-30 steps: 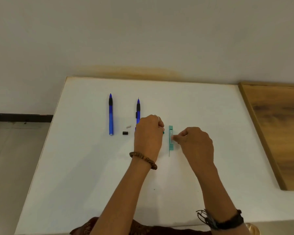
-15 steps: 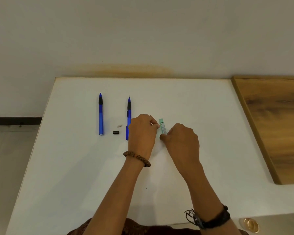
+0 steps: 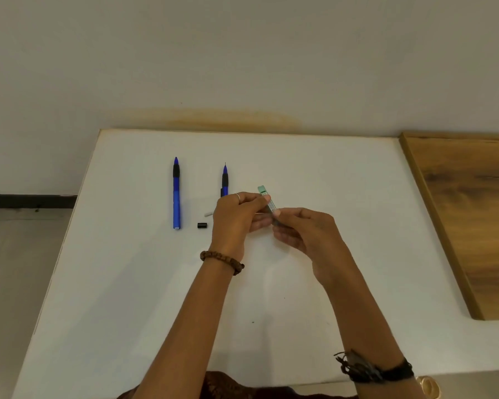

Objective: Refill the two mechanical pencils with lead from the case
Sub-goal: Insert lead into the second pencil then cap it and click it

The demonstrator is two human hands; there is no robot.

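Both hands, left hand (image 3: 236, 218) and right hand (image 3: 303, 231), held fingers pinching the green lead case (image 3: 267, 200) above the bench (image 3: 329, 174); opening it to draw a lead seemingly came next.

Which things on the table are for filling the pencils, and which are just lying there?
For the job: left pencil; right pencil; green lead case, held in both hands; black cap; small white piece, maybe an eraser.

Just there: wooden board; white table.

Your table (image 3: 156, 283) looks smooth, matt white; the board (image 3: 467, 214) at its right edge is grained wood; both pencils (image 3: 176, 197) look like glossy plastic.
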